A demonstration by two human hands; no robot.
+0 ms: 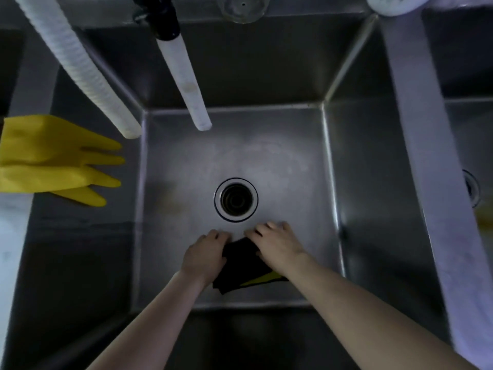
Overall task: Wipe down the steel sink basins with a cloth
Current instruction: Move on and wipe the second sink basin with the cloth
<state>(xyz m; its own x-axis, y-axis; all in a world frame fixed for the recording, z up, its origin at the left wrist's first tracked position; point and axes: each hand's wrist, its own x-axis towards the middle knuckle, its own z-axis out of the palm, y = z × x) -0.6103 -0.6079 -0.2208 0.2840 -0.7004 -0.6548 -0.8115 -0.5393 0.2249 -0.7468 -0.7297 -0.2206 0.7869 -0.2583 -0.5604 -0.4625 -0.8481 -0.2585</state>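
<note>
The light is dim and bluish, brightest on the steel divider point(416, 124) at the right. Left of that divider, well apart from it, a white ribbed hose point(80, 65) and a smooth white spout tube point(186, 81) under a black fitting point(162, 20) slant down from the far edge, and farther left still a yellow rubber glove point(53, 161) lies draped over the opposite ledge. At the divider's far end sits a white round object point(394, 4), with a clear glass point(242, 8) on the back rim just to its left.

Black cloth point(241, 260), seemingly yellow-edged; yellow glove point(53, 158); grey sink point(266, 156).
</note>
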